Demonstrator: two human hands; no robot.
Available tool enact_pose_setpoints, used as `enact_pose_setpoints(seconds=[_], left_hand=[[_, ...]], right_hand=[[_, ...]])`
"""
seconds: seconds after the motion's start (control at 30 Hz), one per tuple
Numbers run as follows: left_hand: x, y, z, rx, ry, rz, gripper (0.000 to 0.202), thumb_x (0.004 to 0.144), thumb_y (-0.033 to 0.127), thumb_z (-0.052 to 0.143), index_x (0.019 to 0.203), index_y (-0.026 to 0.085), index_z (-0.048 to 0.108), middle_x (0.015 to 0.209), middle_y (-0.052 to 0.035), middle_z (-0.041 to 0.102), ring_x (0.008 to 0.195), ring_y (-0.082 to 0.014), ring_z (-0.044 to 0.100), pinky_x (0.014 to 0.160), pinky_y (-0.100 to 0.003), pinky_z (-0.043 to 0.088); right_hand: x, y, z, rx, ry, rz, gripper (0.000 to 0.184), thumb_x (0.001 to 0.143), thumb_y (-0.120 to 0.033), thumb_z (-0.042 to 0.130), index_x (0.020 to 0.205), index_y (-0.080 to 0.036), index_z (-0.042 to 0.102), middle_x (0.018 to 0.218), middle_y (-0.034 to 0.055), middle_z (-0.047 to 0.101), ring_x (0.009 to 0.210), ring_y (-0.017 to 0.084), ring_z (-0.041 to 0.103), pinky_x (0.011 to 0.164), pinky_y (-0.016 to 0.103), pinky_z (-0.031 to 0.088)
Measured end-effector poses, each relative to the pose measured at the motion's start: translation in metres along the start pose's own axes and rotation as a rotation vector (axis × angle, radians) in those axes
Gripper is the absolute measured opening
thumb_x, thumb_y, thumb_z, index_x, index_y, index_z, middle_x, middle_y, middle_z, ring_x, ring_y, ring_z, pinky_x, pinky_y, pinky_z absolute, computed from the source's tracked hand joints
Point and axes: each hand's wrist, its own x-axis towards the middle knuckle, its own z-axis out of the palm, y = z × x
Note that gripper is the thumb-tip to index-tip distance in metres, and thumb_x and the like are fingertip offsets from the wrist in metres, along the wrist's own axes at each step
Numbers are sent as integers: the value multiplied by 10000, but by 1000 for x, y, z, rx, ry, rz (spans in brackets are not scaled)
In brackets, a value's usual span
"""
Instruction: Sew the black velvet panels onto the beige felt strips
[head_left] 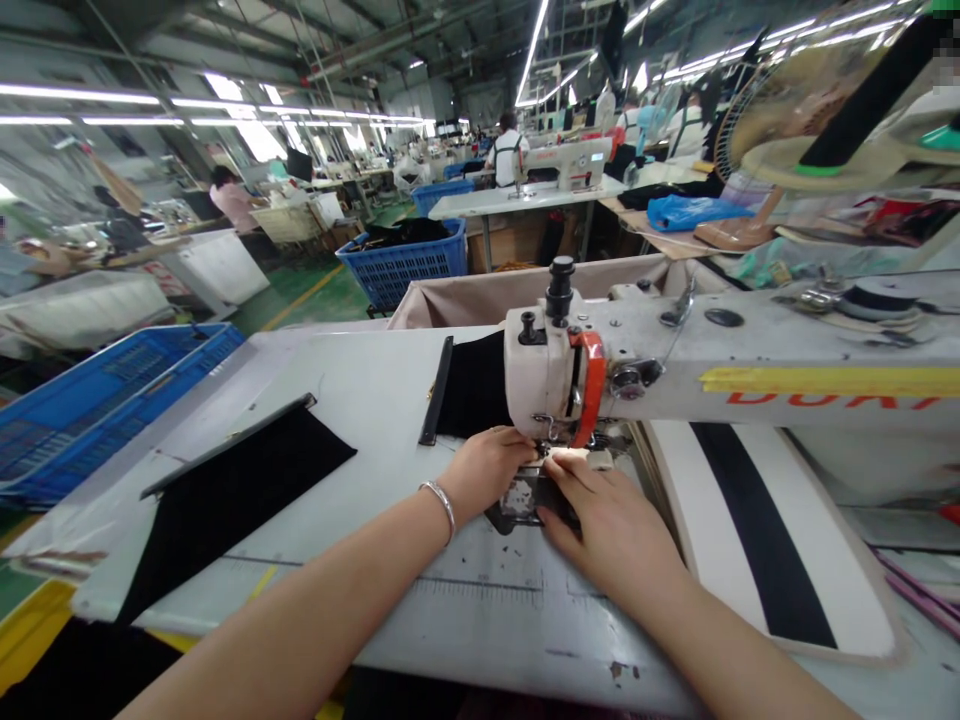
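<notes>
Both my hands rest at the needle of a white sewing machine [555, 375]. My left hand [487, 470], with a silver bracelet on the wrist, presses curled fingers onto a small dark fabric piece [525, 500] under the presser foot. My right hand [607, 520] lies over the same piece from the right, fingers pressed down toward the needle. A black fabric strip [469, 385] trails out behind the machine head. Another black fabric piece [225, 490] lies on the table to the left.
A white work table [360, 380] carries the machine. Blue plastic crates [97, 400] stand at the left, and another blue crate [405, 260] farther back. A black-and-white striped panel [757, 520] lies at the right. Other people sit at machines in the background; a fan [795, 110] stands upper right.
</notes>
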Motion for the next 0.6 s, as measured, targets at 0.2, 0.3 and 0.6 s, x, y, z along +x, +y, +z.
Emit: enact_pose_setpoints(seconds=[0.2, 0.3, 0.6], left_hand=[[1, -3, 4, 6, 30, -30, 190, 891, 83, 530, 976, 169, 677, 1037, -47, 684, 985, -193, 617, 921, -330, 501], [3, -3, 4, 10, 43, -40, 174, 869, 76, 565, 942, 172, 690, 994, -46, 698, 960, -194, 625, 899, -319, 511], [-3, -3, 6, -68, 145, 7, 286, 832, -1, 528, 968, 180, 703, 1032, -25, 707, 979, -174, 638, 925, -300, 513]], right_hand=[[1, -2, 0, 30, 1, 16, 442, 900, -334, 507, 1310, -168, 504, 1245, 116, 558, 1046, 267, 526, 932, 442, 424], [1, -3, 0, 29, 6, 36, 456, 891, -335, 519, 1310, -157, 508, 1246, 122, 556, 1050, 276, 521, 927, 450, 433], [1, -14, -12, 7, 8, 60, 385, 867, -283, 557, 1239, -187, 569, 1171, 63, 610, 1070, 230, 536, 986, 387, 426]])
